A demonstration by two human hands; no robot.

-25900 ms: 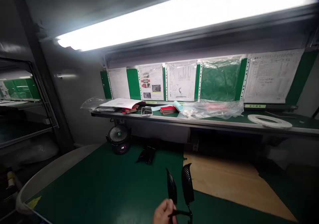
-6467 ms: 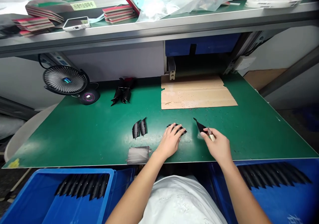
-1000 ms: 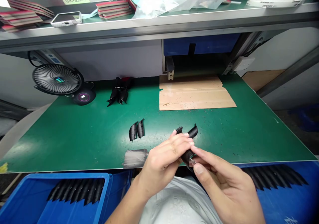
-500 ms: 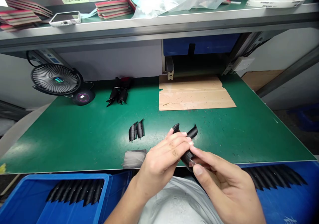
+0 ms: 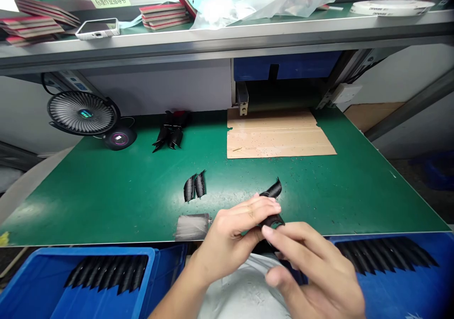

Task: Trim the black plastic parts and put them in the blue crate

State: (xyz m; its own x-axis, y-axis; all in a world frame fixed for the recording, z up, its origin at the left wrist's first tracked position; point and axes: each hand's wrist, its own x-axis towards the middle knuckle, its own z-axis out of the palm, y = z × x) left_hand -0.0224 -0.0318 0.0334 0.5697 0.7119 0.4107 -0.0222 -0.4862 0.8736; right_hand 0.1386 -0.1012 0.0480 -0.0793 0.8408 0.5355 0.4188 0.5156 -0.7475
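Observation:
My left hand [image 5: 237,227] is closed on a black ribbed curved plastic piece [image 5: 274,189] above the near edge of the green mat [image 5: 106,191]. Only the piece's pointed tip and a short stretch under my fingers show. My right hand [image 5: 308,271] is just below it, slightly blurred, with fingers curled and the index tip against the piece. Something dark sits between its fingers and thumb, and I cannot make it out. Two more black ribbed pieces [image 5: 194,186] lie together on the mat to the left.
A grey pad [image 5: 191,226] lies at the mat's front edge. At the back are a pile of black pieces [image 5: 170,134], a small fan [image 5: 83,113] and cardboard [image 5: 276,137]. Blue bins left [image 5: 42,281] and right [image 5: 407,286] hold black pieces. The shelf [image 5: 227,40] carries a phone [image 5: 97,28].
Both hands have sunk slightly toward me. My left fingers now cover the piece's second lobe, and my right hand has pulled down and curled, blurring; the small metal tip seen before is hidden.

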